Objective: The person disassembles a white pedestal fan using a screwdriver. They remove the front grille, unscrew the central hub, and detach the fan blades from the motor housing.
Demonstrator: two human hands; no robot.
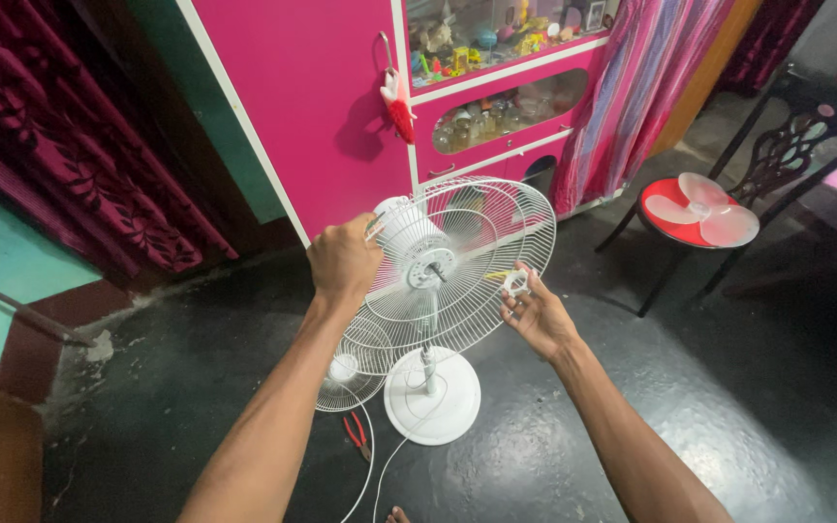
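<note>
Blade already off, on chair; front guard on floor. Left hand gripped rear guard; right hand fingers pinched white nut. Rear guard not yet removed.

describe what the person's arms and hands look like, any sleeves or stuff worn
Both arms are bare from the bottom edge of the picture up to the wrists, with no sleeves in view. The left hand and the right hand wear no gloves. No watch, bracelet or ring can be seen on either one. No markings show on the forearms.
</note>
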